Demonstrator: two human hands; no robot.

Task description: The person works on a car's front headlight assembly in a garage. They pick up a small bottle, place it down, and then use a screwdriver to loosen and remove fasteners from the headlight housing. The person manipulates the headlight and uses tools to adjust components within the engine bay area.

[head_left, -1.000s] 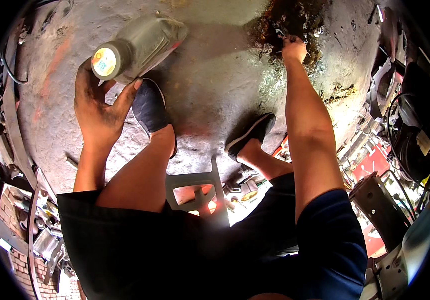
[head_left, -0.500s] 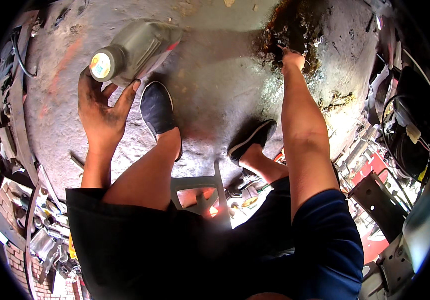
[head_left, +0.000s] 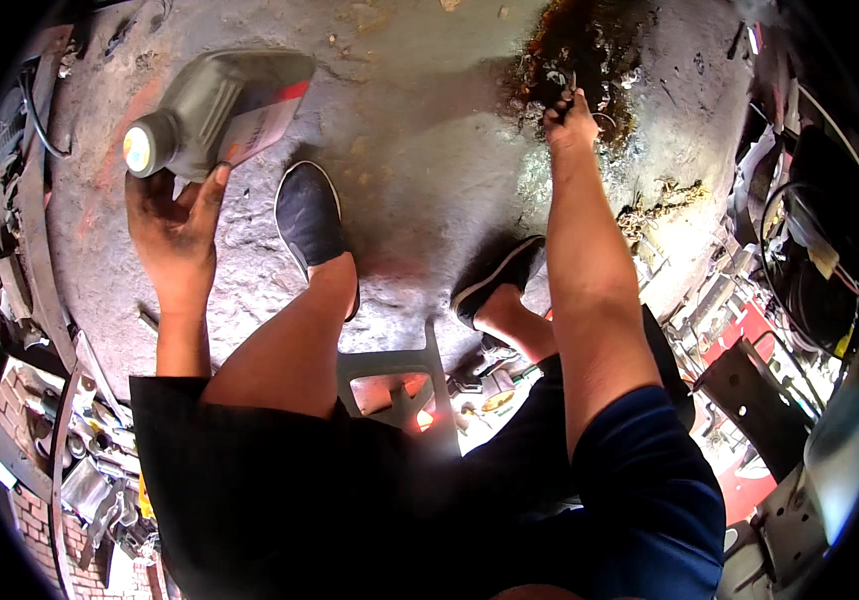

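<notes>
In my left hand [head_left: 178,235] is a grey plastic oil bottle [head_left: 212,110], lying tilted with its round capped end toward me and a red and pale label on its side. My fingers and thumb grip it near the cap, and they are smudged black. At the far right, my right hand [head_left: 572,122] reaches over a dark, wet, oily patch [head_left: 590,40] on the ground. Its fingers are pinched together around something thin and small that I cannot make out. Shiny bits lie in the patch around the fingertips.
Grey, rough ground [head_left: 430,150] stretches ahead of my two dark shoes [head_left: 310,215]. A grey plastic stool [head_left: 390,365] shows between my legs. Metal parts and scrap [head_left: 100,490] crowd the left; black cables [head_left: 820,260] and a brown metal bracket [head_left: 755,405] lie at the right.
My left hand has shifted left with the bottle, which has turned so more of its label shows. The right hand has moved slightly left, its fingers now pinched and pointing upward.
</notes>
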